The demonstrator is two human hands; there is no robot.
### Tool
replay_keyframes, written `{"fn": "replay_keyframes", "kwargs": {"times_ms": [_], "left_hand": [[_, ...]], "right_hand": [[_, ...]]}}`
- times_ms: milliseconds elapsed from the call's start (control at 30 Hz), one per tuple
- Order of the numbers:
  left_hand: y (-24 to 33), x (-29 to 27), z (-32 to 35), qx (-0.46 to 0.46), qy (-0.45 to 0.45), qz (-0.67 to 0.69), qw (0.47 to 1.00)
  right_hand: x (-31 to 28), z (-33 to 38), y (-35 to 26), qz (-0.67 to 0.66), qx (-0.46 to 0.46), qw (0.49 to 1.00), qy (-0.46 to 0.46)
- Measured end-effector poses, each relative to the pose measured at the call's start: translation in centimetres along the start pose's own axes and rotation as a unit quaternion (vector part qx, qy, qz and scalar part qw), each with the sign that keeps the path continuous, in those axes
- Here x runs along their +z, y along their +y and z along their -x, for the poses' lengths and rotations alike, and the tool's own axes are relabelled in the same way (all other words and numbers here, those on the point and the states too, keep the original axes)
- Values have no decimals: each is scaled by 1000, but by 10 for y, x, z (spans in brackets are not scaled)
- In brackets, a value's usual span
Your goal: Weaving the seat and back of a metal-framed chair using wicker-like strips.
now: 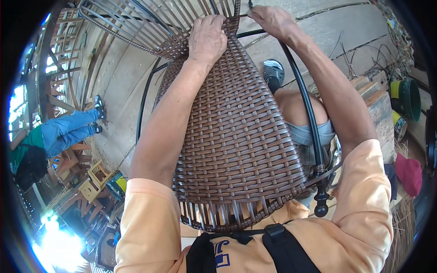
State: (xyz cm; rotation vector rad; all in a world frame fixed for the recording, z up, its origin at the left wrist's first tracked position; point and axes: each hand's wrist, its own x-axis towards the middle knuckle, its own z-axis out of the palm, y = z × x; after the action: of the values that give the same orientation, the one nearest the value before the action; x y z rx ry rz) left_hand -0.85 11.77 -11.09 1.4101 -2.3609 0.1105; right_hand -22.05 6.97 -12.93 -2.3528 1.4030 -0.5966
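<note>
From the head camera, a brown woven panel (236, 132) of plastic wicker fills the middle of the view, stretched over a black metal frame (306, 109) that curves along its right side. The panel runs from the person's chest at the near edge out to the far end, where the weave stops and loose upright strands (150, 20) fan out unwoven.

The left hand (207, 38) lies on the far end of the weave, its fingers bent over the edge and pressed close together on the strands. The right hand (273, 20) is at the far right, just beside the frame; its fingers are curled and seem to pinch a thin strand, though the tips are hard to make out. Both arms wear orange sleeves (145, 218) pushed up to the elbow.

Under the frame on the right a bare knee (296, 104) and a grey shoe (273, 73) show. To the far left another person in blue trousers (68, 132) sits on the concrete floor (123, 104). A green bucket (407, 98) stands at the right.
</note>
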Motion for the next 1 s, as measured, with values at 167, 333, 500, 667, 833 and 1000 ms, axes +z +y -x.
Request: {"fn": "replay_keyframes", "kwargs": {"times_ms": [167, 333, 500, 667, 833, 1000], "left_hand": [[3, -7, -5, 1, -11, -11, 1000], [9, -18, -11, 6, -72, -50, 996], [6, -25, -27, 8, -103, -49, 993], [19, -44, -66, 6, -228, -77, 971], [15, -43, -78, -31, -241, -77, 967], [8, -41, -85, -33, -240, -64, 968]], "right_hand": [[-2, -8, -2, -7, 81, 997, -13], [10, -16, 6, -7, 86, 995, -39], [37, -39, 33, -53, -28, 998, -17], [67, -60, 62, -98, -74, 992, 28], [78, -75, 49, -50, 16, 999, 14], [61, -70, 28, -162, 38, 986, -23]]}}
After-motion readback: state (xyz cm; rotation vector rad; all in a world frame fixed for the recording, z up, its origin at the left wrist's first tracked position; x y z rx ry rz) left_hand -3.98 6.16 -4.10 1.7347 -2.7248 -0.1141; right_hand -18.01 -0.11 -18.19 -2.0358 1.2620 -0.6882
